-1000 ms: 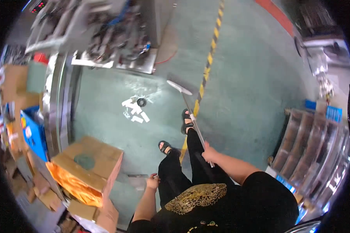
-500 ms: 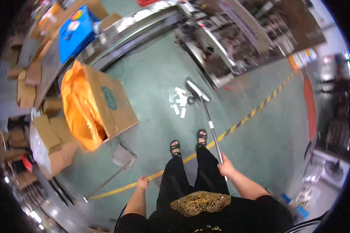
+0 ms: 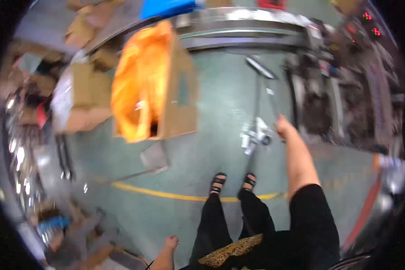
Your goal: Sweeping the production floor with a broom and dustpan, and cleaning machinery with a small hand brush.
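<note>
My right hand (image 3: 281, 127) is closed around the handle of a broom (image 3: 261, 68), reached out well ahead of me. The pale, narrow broom head is on the green floor near the far metal frame. Between it and my feet is a small heap of white paper scraps (image 3: 254, 135), with a dark ring-shaped piece (image 3: 266, 140) at its right side. My left hand (image 3: 171, 243) hangs low at my left side, its fingers curled in, with nothing seen in them. A grey long-handled dustpan (image 3: 155, 158) lies on the floor ahead of that hand.
A large cardboard box (image 3: 182, 96) with an orange liner (image 3: 139, 85) stands ahead left, beside more cartons (image 3: 90, 101). Machinery (image 3: 317, 101) borders the right, and a metal conveyor-like frame (image 3: 247, 33) crosses the far side. A yellow floor line (image 3: 166, 194) runs by my feet.
My right hand has stretched forward, pushing the broom head farther away beyond the scraps. The view has turned to the right and is blurred. My left hand still hangs at my side.
</note>
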The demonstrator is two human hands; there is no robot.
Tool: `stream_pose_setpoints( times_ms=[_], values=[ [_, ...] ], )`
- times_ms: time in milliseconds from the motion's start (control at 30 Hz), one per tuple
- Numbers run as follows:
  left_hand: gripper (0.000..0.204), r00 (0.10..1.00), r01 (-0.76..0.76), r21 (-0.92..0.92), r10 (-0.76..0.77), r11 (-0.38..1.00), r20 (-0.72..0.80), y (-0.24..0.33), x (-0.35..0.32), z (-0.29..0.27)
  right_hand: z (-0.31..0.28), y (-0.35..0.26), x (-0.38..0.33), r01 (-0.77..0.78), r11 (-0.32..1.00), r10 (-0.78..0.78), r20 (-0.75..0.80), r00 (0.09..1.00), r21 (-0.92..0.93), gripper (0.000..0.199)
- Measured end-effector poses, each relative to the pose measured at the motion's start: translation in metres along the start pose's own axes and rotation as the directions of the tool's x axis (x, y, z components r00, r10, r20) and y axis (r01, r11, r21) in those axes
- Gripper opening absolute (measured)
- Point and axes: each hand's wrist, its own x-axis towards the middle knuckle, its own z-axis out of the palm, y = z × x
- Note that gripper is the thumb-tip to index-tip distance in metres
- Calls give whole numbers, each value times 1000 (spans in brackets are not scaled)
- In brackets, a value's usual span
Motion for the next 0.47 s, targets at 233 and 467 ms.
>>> stream_pose_setpoints(
  times_ms=[233,467],
  values=[
    [46,983,-60,97,75,993,-165,-49,40,11,27,120,-17,127,965,-119,45,992,-228,51],
    [51,660,-373,-187,118,909,-742,81,47,-73,6,179,-186,339,880,-274,226,935,-334,55]
  ],
)
